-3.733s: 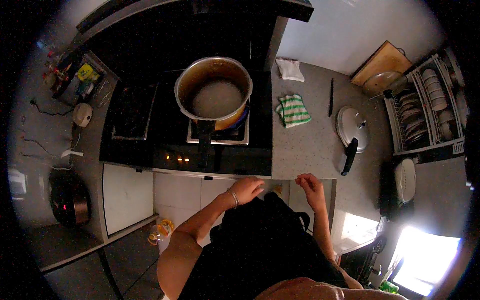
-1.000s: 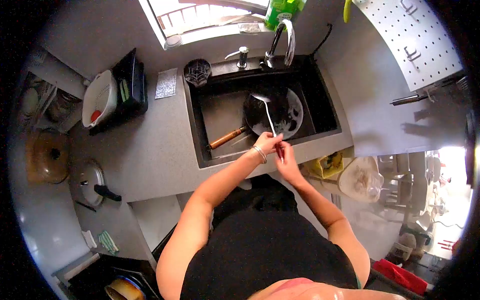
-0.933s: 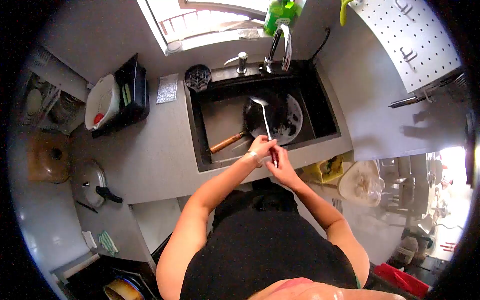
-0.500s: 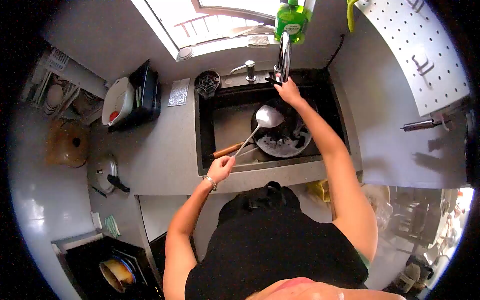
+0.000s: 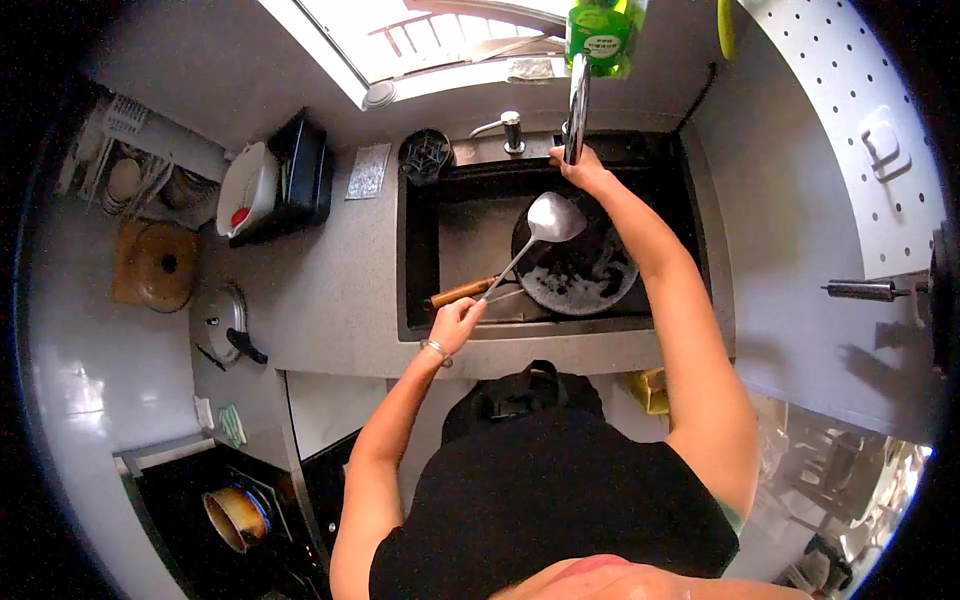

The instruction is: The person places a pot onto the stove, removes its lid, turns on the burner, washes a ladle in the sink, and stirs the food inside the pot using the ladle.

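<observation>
My left hand is closed round the thin handle of a metal wok spatula. The spatula's broad head is held over a dark wok in the black sink. White suds lie on the wok's inside, and its wooden handle points left toward the sink's front corner. At the back of the sink, my right hand grips the base of the chrome faucet; the spout partly hides its fingers.
A soap dispenser and a round black strainer stand along the sink's back edge. Green dish soap sits by the window. Left are a black bin, a pot lid and a pot on the stove.
The whole view has shifted slightly. The spatula's head has tilted and lifted a little, still over the wok. My right hand remains at the faucet, its fingers now more behind the spout.
</observation>
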The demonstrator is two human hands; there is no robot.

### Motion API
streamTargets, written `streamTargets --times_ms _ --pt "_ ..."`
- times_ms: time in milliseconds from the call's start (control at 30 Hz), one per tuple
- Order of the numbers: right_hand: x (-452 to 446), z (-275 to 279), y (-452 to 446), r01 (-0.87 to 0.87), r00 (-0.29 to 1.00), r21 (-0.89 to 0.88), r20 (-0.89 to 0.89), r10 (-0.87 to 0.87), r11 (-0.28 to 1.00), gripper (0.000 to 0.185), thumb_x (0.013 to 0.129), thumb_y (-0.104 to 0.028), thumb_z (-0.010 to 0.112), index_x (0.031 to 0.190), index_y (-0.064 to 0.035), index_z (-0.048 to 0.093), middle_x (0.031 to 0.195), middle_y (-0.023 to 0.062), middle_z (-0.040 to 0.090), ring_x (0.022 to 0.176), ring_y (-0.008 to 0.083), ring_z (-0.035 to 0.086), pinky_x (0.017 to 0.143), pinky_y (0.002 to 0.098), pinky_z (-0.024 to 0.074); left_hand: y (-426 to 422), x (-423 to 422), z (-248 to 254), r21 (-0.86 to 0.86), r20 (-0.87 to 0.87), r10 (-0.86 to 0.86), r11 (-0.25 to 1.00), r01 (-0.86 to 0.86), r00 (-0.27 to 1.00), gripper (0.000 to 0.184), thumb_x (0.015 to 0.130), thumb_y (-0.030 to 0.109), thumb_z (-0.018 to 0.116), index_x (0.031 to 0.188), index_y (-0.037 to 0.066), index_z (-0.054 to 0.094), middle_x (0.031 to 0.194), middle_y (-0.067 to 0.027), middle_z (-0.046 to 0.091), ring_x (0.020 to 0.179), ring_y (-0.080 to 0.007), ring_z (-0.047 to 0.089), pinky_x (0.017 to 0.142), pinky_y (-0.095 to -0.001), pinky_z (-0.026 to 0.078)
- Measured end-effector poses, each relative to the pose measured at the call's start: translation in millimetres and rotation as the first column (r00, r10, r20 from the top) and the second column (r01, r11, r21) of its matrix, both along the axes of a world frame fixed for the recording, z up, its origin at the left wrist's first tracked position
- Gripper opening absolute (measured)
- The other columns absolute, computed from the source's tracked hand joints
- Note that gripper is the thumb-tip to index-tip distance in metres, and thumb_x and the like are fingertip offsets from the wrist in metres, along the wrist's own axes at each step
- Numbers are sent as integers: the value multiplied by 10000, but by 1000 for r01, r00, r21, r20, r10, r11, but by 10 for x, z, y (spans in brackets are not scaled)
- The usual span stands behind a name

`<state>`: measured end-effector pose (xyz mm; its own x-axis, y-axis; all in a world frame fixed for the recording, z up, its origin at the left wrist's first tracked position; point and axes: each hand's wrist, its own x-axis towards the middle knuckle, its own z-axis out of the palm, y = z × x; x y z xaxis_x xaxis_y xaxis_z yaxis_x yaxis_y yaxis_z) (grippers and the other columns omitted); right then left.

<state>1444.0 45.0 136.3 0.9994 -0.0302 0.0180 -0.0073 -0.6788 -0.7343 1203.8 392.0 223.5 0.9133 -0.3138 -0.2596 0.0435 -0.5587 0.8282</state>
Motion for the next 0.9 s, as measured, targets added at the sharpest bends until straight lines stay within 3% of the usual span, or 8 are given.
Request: streamTargets --times_ms 133,300,467,600,733,767,800,900 --pt "-201 343 71 51 999 1 -9 -51 999 244 819 -254 560 747 -22 582 628 82 582 642 208 571 580 356 424 -47 70 -123 -3 -21 -16 1000 16 1000 349 874 320 528 803 -14 597 597 -79 528 557 -131 489 530 -288 389" --pt "-240 185 14 -112 991 -324 28 128 939 220 824 -186 564 1021 -91 548 885 241 581 823 426 554 669 469 453 -66 140 -333 -25 -45 -17 1000 15 999 372 876 337 521 764 -14 581 587 -63 510 561 -127 473 534 -295 380" --pt "-970 816 442 153 970 -333 230 -77 930 300 826 -231 577 1089 -86 580 910 214 607 831 371 591 710 432 472 -141 206 -349 -57 -67 -21 998 17 998 366 872 329 532 757 -16 578 570 -62 502 535 -130 460 512 -302 372" --pt "-1263 722 784 -83 733 -501 555 393 861 239 861 -294 510 887 -78 608 1100 120 583 1012 298 553 823 432 452 -268 238 -210 -11 40 0 1000 1 999 353 868 319 543 776 -18 598 567 -83 527 513 -140 472 492 -313 372" --pt "-990 539 567 -62 930 -264 336 152 962 352 916 -375 396 939 -77 583 1099 98 591 1020 304 548 831 439 436 -160 215 -146 40 146 -18 999 12 989 347 865 320 546 794 -13 612 582 -117 551 509 -171 497 491 -318 380" --pt "-928 540 471 19 999 128 -48 -13 992 447 909 -455 382 913 -46 561 1001 139 605 934 281 572 770 429 433 -114 188 -88 41 162 -26 999 20 986 345 864 321 549 795 -11 612 584 -122 552 509 -177 502 492 -315 383" --pt "-997 882 433 48 946 187 -322 15 981 533 885 -512 397 1087 -44 555 1124 164 571 1075 261 530 912 383 394 -71 175 -51 44 177 -33 999 25 984 343 862 322 551 797 -9 613 585 -127 552 509 -182 506 494 -313 385" --pt "-1058 828 255 375 766 551 -637 86 745 481 854 -476 531 1096 -60 549 1011 79 606 989 249 572 824 485 456 24 259 -94 32 184 -89 996 85 979 341 868 327 536 804 2 615 622 -135 583 554 -233 561 533 -337 423"
